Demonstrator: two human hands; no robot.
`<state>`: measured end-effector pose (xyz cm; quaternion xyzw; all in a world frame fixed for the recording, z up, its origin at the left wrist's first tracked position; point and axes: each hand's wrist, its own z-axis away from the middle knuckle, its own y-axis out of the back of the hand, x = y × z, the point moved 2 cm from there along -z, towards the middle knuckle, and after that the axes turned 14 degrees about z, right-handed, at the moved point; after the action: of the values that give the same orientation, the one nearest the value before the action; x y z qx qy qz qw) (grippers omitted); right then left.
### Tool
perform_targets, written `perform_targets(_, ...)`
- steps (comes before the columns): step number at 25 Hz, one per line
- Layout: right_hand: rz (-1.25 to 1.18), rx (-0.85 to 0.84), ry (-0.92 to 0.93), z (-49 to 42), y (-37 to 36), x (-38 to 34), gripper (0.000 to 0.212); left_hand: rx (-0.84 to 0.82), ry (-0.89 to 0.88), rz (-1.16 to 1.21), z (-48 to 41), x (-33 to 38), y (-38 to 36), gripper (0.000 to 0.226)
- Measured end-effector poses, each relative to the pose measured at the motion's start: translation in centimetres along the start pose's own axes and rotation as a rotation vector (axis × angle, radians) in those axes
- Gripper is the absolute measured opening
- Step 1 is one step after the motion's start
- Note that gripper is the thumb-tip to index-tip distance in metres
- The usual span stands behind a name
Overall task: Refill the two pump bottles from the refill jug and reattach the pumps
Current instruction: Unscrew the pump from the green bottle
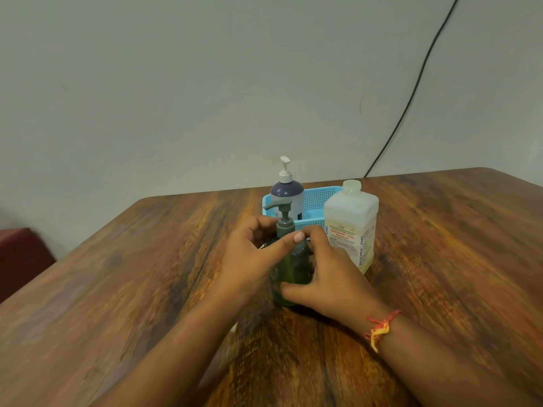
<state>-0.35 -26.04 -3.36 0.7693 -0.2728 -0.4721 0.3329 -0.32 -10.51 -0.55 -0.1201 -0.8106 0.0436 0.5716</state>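
Forearms reach in from the near edge of the wooden surface (pixel 147 289), a red and yellow thread (pixel 379 330) tied round the right wrist. Just beyond, both my grips hold the green pump bottle (pixel 289 268), which stands upright on the surface. The right grip (pixel 326 277) wraps the body low down. The left grip (pixel 249 259) curls round the neck below the pump (pixel 280 212), thumb laid across the shoulder. I judge the bottle light, smooth plastic, likely slick if soap has run, so the body needs a firm hold while the collar is the place to turn. Its tinted wall and my fingers hide the fill level. Just beside it on the right stands the refill jug (pixel 352 224), pale, translucent and square-sided, best taken round its flats. I cannot tell whether it is capped or how much it holds. Behind, a blue basket (pixel 317 201) holds the second pump bottle (pixel 287 195), purple-topped, its white pump fitted. Farther off, a black cable (pixel 411 92) runs down the wall.
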Motion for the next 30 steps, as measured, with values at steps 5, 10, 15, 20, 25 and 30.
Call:
perform_targets(5,0.003,-0.006,0.004,-0.1,-0.1,-0.1,0.084,0.062,-0.029,0.010,-0.4,-0.1,0.8,0.038)
perform_targets(10,0.021,-0.016,0.008,-0.1,-0.1,0.0,0.081,-0.040,-0.013,-0.105,-0.1,0.2,-0.1,0.047)
perform_targets(15,0.005,-0.018,-0.005,-0.3,-0.2,0.0,0.084,0.074,-0.030,-0.005,0.1,0.1,0.7,0.024)
perform_targets(20,0.027,-0.032,0.011,-0.1,0.0,-0.2,0.081,-0.033,0.000,-0.135,0.0,0.4,0.0,0.055)
perform_targets(25,0.011,-0.019,-0.001,-0.2,0.1,-0.1,0.083,-0.029,0.018,-0.002,-0.1,0.3,0.6,0.030)
perform_targets(30,0.010,-0.030,-0.022,-0.3,0.0,0.0,0.089,0.064,-0.053,0.073,-0.2,1.3,0.3,0.035)
